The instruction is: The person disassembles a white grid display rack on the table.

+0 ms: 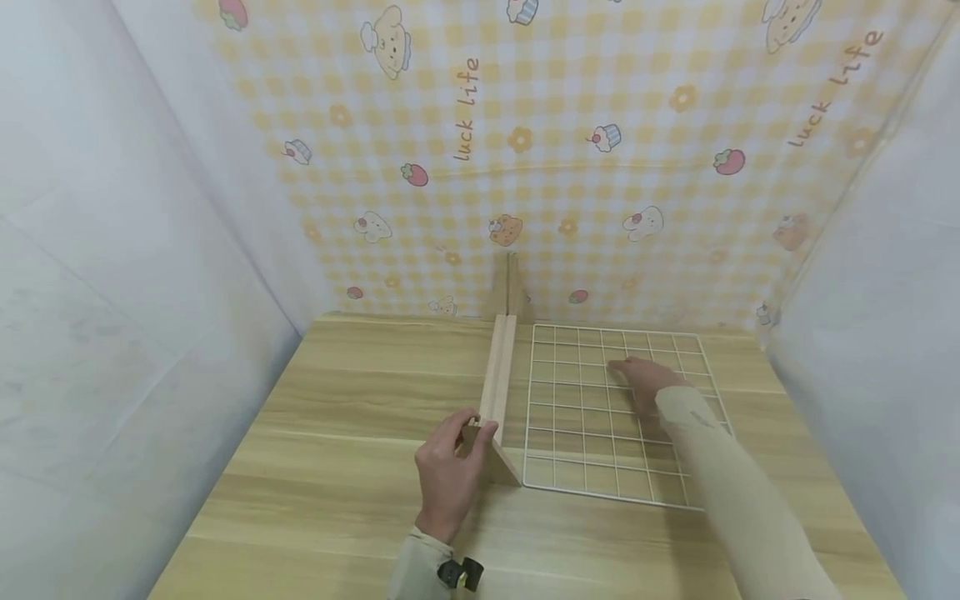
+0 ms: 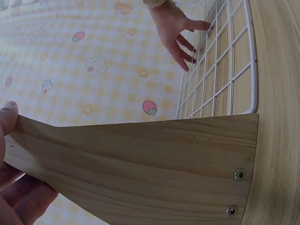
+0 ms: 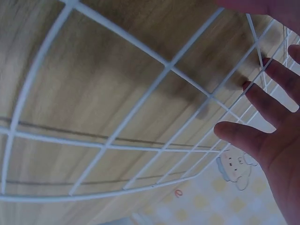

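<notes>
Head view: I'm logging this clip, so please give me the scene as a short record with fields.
surface: wooden table
left hand: grips the near end of a wooden frame
frame: upright wooden piece running away from the person, two screws at its base
right hand: fingers spread, flat on a wire grid
grid: white, lying flat on the table, right of the frame
backdrop: yellow checked cloth with cartoon prints
</notes>
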A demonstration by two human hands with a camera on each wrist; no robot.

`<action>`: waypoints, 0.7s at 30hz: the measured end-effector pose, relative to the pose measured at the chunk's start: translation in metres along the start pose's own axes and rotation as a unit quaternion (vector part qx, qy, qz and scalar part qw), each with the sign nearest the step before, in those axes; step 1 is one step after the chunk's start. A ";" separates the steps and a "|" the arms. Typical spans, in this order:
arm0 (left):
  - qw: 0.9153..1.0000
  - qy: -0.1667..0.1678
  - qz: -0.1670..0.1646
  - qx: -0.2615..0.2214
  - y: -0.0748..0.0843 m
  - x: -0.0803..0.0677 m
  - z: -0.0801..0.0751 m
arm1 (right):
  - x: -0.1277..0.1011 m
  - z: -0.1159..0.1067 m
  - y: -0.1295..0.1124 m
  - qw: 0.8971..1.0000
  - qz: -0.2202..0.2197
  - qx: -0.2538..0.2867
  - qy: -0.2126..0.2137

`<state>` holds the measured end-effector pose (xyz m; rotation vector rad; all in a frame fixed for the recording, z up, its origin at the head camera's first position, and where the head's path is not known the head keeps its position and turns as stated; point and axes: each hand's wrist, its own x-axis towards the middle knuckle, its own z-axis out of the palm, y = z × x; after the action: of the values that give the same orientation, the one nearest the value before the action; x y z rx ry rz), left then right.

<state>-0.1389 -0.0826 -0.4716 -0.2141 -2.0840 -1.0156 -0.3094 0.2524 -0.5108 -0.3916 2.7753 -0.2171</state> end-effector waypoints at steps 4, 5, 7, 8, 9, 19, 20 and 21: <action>1.000 0.004 0.003 0.001 0.000 -0.001 -0.001 | 0.007 0.004 0.009 0.999 -0.001 0.038 0.005; 1.000 0.004 0.004 0.001 0.000 -0.001 -0.002 | 0.008 0.005 0.011 0.999 -0.002 0.045 0.005; 1.000 0.006 0.006 0.001 0.001 -0.001 -0.002 | 0.010 0.006 0.015 0.999 -0.006 0.050 0.003; 1.000 0.006 0.007 0.002 0.001 -0.001 -0.003 | 0.011 0.006 0.016 0.999 -0.006 0.053 0.001; 1.000 0.008 0.009 0.002 0.001 -0.001 -0.003 | 0.011 0.007 0.017 0.998 -0.006 0.057 0.000; 1.000 -0.016 0.014 -0.013 -0.002 -0.002 -0.005 | -0.006 0.016 0.027 0.990 -0.021 0.139 0.025; 0.999 -0.031 0.016 -0.024 -0.003 -0.002 -0.007 | -0.008 0.017 0.027 0.988 -0.023 0.153 0.026; 0.998 -0.049 0.012 -0.037 -0.004 -0.001 -0.009 | -0.010 0.018 0.027 0.986 -0.027 0.161 0.028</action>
<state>-0.1345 -0.0921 -0.4718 -0.3325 -2.1286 -1.0887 -0.3007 0.2794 -0.5300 -0.3824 2.7187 -0.6893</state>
